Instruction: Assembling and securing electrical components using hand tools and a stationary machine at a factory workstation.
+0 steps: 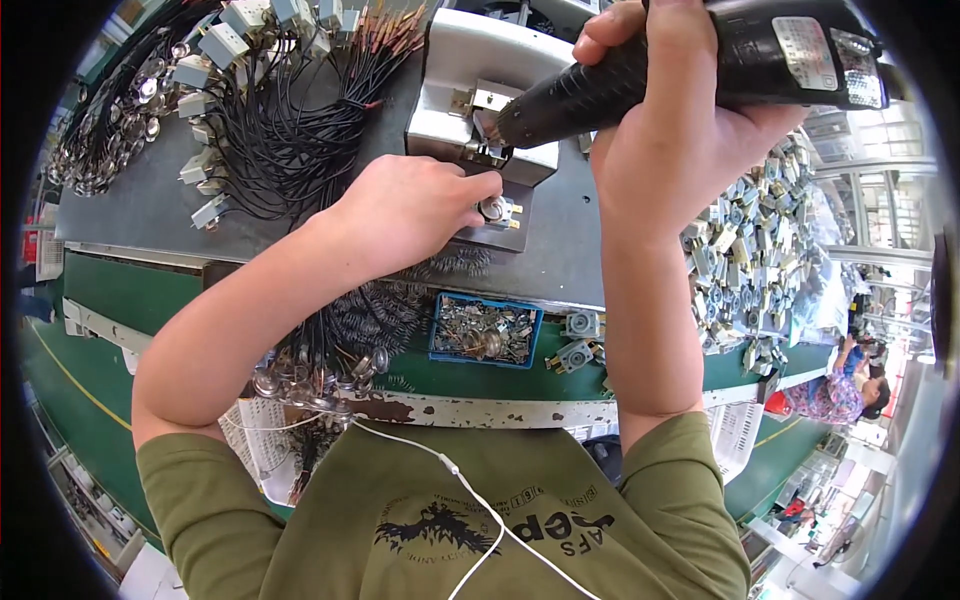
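My right hand (672, 140) is wrapped round a thick black tool (570, 105), which looks like an electric screwdriver. The tool slants down to the left, its end at a small metal-and-white part on a white metal fixture (450, 60). I cannot make out the contact at its tip. Just below the fixture, my left hand (405, 205) is closed, thumb and forefinger pinching a small socket-like part (497, 211) with brass terminals. Its fingers partly hide that part.
Left of the fixture lie bundled black wires (290, 130) with grey connector blocks. Nearer me, a blue tray (485, 360) holds small metal pieces, beside a heap of springs (370, 315). Many small sockets (750, 240) are piled at right. A person (840, 393) sits farther right.
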{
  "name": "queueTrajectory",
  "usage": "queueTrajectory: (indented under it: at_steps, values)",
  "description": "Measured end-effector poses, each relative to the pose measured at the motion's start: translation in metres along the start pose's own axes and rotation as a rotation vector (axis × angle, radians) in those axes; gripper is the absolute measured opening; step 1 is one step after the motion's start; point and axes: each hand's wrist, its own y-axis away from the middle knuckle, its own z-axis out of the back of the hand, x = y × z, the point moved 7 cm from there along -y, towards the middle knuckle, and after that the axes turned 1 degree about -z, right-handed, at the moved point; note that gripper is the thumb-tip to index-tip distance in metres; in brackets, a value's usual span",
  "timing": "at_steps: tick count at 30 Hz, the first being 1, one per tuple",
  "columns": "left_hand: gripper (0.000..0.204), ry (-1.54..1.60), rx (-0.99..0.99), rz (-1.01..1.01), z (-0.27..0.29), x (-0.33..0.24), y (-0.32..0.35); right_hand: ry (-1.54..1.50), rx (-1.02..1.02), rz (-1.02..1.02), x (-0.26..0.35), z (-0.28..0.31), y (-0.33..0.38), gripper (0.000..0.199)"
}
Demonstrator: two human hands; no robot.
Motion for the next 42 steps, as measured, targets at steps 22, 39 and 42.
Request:
queueTrajectory:
  at_steps: [22,39,42]
  values:
    - [0.020,0.008,-0.098,-0.085,0.004,-0.003,0.000,-0.098,0.465,-0.244,-0.040,-0.033,-0.036,0.047]
    - [0.025,0.040,-0.136,-0.068,0.006,-0.001,0.001,0.075,0.208,-0.218,0.002,0.026,0.018,0.017]
    - [0.025,-0.010,-0.090,-0.055,0.006,-0.002,0.000,0.087,0.135,-0.224,0.000,0.029,0.021,0.017]
